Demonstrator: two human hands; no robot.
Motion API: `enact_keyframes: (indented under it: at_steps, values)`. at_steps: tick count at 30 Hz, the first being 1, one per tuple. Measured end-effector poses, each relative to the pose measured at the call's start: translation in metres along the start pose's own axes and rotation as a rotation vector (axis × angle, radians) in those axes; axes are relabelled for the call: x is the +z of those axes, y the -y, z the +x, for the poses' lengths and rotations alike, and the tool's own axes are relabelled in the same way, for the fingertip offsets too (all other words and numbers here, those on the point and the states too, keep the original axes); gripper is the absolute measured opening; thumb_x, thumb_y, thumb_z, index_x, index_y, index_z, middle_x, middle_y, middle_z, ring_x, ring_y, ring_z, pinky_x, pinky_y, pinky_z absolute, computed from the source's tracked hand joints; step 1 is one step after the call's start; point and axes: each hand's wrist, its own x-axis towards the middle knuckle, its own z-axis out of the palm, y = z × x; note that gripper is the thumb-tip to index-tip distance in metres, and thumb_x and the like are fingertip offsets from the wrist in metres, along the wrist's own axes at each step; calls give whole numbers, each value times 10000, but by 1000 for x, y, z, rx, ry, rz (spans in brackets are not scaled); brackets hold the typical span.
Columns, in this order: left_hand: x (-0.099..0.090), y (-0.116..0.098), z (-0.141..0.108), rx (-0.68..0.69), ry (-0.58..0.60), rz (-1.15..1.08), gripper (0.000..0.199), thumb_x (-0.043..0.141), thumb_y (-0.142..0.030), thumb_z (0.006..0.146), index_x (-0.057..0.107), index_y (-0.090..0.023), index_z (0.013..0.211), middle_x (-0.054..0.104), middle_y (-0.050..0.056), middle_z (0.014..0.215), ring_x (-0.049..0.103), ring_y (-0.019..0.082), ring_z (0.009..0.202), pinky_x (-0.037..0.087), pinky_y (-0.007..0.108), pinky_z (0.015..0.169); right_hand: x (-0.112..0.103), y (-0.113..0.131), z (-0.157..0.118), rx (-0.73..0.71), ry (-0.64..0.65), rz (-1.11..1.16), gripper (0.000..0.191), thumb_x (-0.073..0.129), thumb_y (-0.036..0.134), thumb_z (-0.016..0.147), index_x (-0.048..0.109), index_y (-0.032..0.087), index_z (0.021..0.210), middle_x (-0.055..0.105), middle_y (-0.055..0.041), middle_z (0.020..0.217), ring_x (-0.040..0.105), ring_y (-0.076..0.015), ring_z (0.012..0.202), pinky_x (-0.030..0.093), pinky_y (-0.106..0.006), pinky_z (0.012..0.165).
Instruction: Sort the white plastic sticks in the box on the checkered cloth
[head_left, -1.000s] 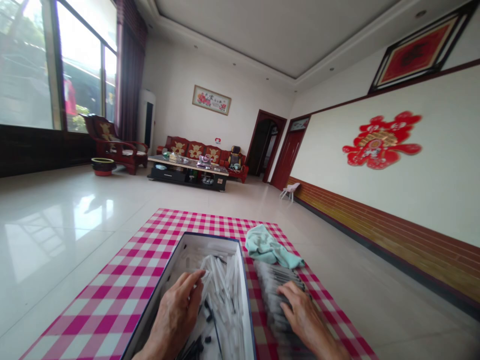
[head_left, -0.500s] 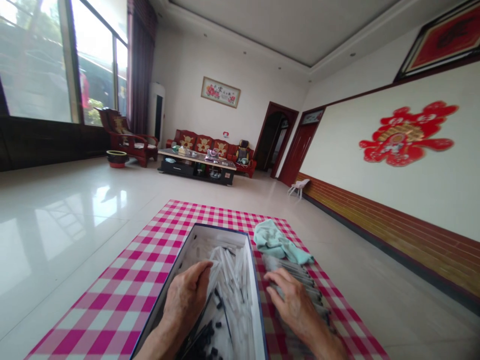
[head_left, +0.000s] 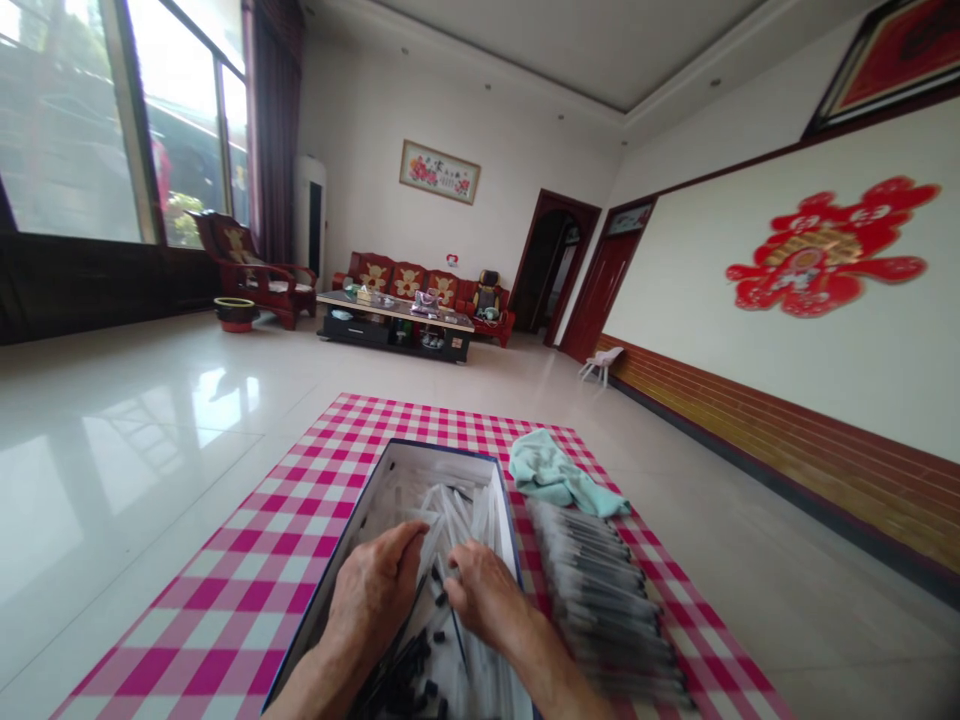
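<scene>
My left hand (head_left: 375, 585) is closed over the left part of a long blue-edged white box (head_left: 390, 455); clear tubes show at its fingertips, but what it grips is hidden. Just to the right, my right hand (head_left: 487, 592) hovers over the same box with fingers curled, their contents not visible. Inside the box lie many translucent pen barrels (head_left: 480, 512), small black caps (head_left: 409, 665) and thin dark rods. Outside, along the box's right side, a row of clear pens with dark ends (head_left: 600, 590) is spread out, somewhat blurred.
A crumpled mint-green cloth (head_left: 559, 472) lies beyond the pens. Everything rests on a pink-and-white checked tablecloth (head_left: 225, 560). Past the table are a tiled floor (head_left: 150, 420), a low coffee table (head_left: 390, 330), wooden seating (head_left: 262, 270) and a small pale chair (head_left: 600, 365).
My right hand has moved left from the row of pens to over the box, close to my left hand. My left hand has stayed about where it was.
</scene>
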Motion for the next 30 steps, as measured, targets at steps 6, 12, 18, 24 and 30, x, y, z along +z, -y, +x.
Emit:
enact_keyframes:
  at_steps: [6, 12, 18, 24, 30]
  values:
    - [0, -2, -2, 49, 43, 56, 262, 430, -266, 885, 671, -256, 986, 750, 3, 916, 697, 177, 831, 484, 233, 711, 2, 1, 2, 24, -17, 47, 184, 536, 177, 767, 611, 151, 933, 658, -101, 918, 603, -221, 894, 429, -280, 792]
    - [-1, -1, -4, 64, 97, 86, 254, 432, -252, 891, 662, -245, 997, 744, 10, 930, 695, 185, 842, 486, 250, 724, 1, 2, 3, 57, -24, 82, 172, 540, 159, 726, 620, 159, 878, 668, -84, 826, 615, -204, 836, 421, -259, 732]
    - [-1, 0, -4, 70, 114, 81, 251, 426, -255, 899, 659, -247, 992, 746, 10, 908, 698, 182, 814, 480, 245, 701, -2, 3, 5, 79, -1, 90, 161, 532, 172, 730, 619, 165, 866, 661, -62, 763, 611, -183, 757, 409, -245, 666]
    - [-2, -1, -3, 59, 136, 81, 250, 431, -251, 895, 665, -269, 982, 747, -3, 890, 698, 179, 822, 470, 233, 683, 0, 2, 5, 81, -3, 95, 200, 525, 191, 737, 620, 152, 909, 668, -93, 861, 612, -208, 835, 421, -266, 726]
    - [-3, -4, -2, 35, 187, 116, 252, 433, -259, 897, 666, -274, 991, 743, 7, 910, 690, 185, 825, 450, 232, 666, -2, 3, 5, 96, 10, 116, 230, 527, 172, 732, 632, 154, 935, 670, -62, 753, 615, -210, 798, 421, -270, 706]
